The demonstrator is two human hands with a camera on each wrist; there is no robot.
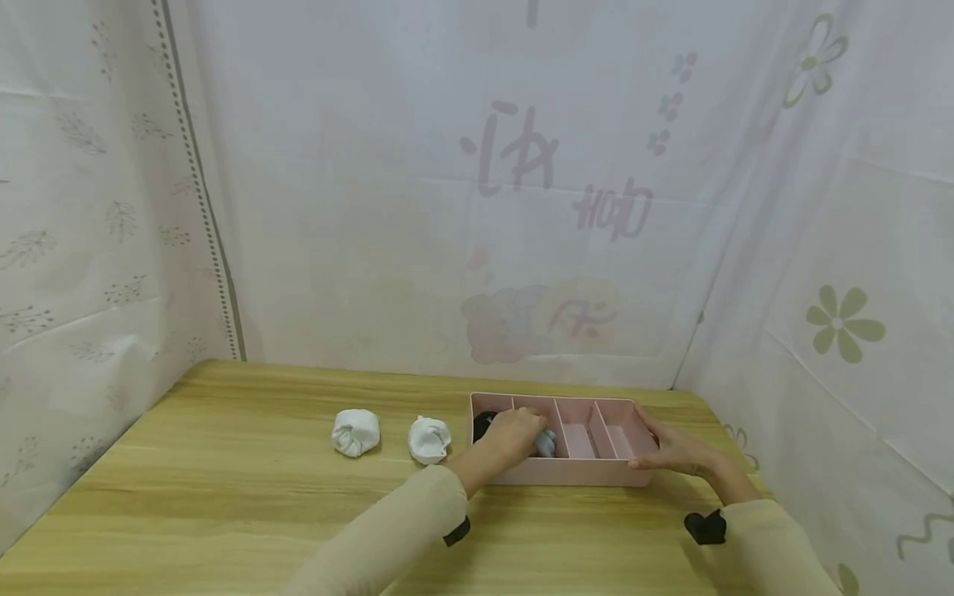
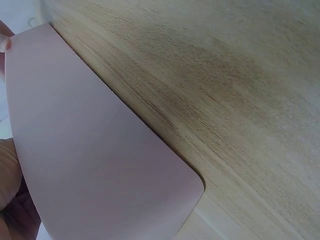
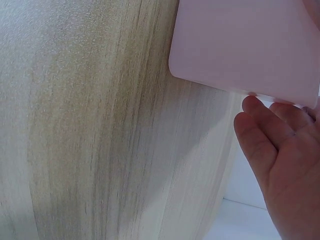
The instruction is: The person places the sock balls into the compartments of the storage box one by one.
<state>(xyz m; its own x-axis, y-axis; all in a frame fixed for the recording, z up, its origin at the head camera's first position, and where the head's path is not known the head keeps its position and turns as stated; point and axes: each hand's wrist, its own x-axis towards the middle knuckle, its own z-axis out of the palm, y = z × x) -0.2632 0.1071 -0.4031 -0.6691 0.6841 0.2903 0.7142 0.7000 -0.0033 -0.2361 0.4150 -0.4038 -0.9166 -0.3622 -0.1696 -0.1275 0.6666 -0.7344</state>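
A pink divided storage box (image 1: 574,473) lies on the table, with several compartments in a row. My left hand (image 1: 514,434) reaches over its near wall into the second compartment from the left, its fingers around a light blue bundle of cloth (image 1: 546,444). The fingertips are hidden. A black cloth item (image 1: 483,424) shows in the leftmost compartment, partly behind that hand. At the box's right end, my right hand (image 1: 674,451) grips the end wall, thumb at the near corner and a finger at the far one. In the right wrist view its fingers (image 3: 265,120) touch the box's end.
Two white rolled cloth bundles, one farther left (image 1: 355,432) and one nearer the box (image 1: 429,439), sit on the wooden table (image 1: 224,480). A printed white curtain (image 1: 358,207) hangs behind the table and on both sides.
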